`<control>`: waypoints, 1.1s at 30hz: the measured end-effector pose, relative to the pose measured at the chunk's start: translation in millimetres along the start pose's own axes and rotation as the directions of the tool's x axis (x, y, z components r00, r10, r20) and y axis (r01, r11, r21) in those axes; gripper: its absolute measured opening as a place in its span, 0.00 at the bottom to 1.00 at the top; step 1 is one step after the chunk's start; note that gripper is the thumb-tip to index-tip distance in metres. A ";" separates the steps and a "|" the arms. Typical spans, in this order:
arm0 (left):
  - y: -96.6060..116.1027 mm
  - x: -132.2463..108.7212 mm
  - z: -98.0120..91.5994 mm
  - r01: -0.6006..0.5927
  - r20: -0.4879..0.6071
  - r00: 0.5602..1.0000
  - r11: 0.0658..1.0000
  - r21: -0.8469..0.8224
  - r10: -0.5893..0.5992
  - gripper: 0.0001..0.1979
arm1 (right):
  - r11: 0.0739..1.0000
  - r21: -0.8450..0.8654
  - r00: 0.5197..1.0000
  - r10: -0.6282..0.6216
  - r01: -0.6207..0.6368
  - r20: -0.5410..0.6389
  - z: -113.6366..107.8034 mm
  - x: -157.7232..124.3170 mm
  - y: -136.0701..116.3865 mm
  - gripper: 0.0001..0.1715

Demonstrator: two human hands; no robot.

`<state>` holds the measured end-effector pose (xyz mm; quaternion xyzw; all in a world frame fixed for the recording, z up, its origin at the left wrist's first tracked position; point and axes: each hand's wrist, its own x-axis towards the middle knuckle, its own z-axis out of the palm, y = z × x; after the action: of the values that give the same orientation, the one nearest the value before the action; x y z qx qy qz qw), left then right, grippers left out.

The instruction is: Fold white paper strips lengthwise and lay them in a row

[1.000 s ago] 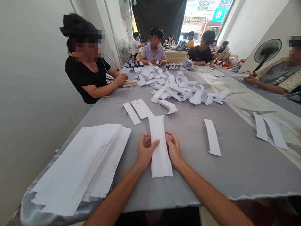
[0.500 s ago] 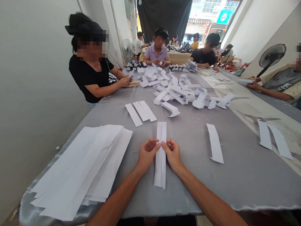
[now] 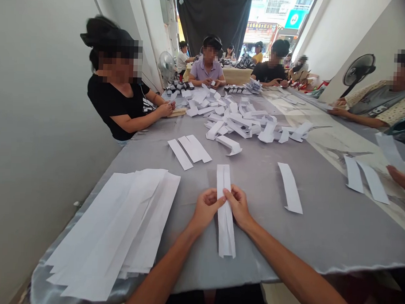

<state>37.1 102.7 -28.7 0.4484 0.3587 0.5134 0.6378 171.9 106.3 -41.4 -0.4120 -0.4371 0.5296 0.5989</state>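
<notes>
A long white paper strip, folded inward along both long edges, lies on the grey table cloth in front of me. My left hand pinches its left side near the middle, thumb on top. My right hand pinches the right side just opposite. Both hands press the folded edges together over the strip's centre line.
A stack of long white sheets lies at my left. Flat strips and a single strip lie ahead, with a heap of folded strips beyond. Several people sit round the table; another person's hand reaches in at right.
One second ago the strip was wide and flat; both long edges have since been folded inward, making it narrow. My hands have closed together over its middle. A hand with paper entered at right.
</notes>
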 end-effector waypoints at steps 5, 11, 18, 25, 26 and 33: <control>-1.4 -0.2 -3.2 0.049 0.027 0.998 0.998 0.036 -0.050 0.19 | 0.994 -0.100 0.999 -0.042 0.041 -0.011 -7.5 5.6 -2.2 0.20; -1.6 -7.2 -3.2 0.174 0.219 0.951 0.964 0.203 -0.218 0.24 | 0.997 -0.070 0.999 -0.029 0.026 -0.042 -13.8 12.9 1.0 0.22; 9.3 -11.5 -1.1 0.262 0.310 0.879 0.911 0.319 -0.361 0.25 | 1.000 -0.023 0.989 -0.006 0.002 -0.150 -27.3 23.4 -5.4 0.22; 26.9 -14.3 -8.6 0.265 0.391 0.802 0.856 0.443 -0.451 0.21 | 0.999 0.005 0.962 -0.049 0.052 -0.268 -48.7 38.6 -15.9 0.22; 28.9 -16.3 -9.6 0.266 0.382 0.804 0.851 0.453 -0.455 0.21 | 0.999 -0.013 0.962 -0.055 0.053 -0.268 -50.3 39.2 -16.4 0.22; 35.2 -42.2 -17.0 0.419 0.193 0.848 0.847 0.327 -0.494 0.30 | 0.993 -0.107 0.991 -0.061 0.048 -0.116 -45.3 34.5 -18.4 0.30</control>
<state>0.6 67.5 -1.4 0.4981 0.4324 0.2249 0.7172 222.5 137.4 -33.4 -0.4614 -0.4388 0.4640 0.6158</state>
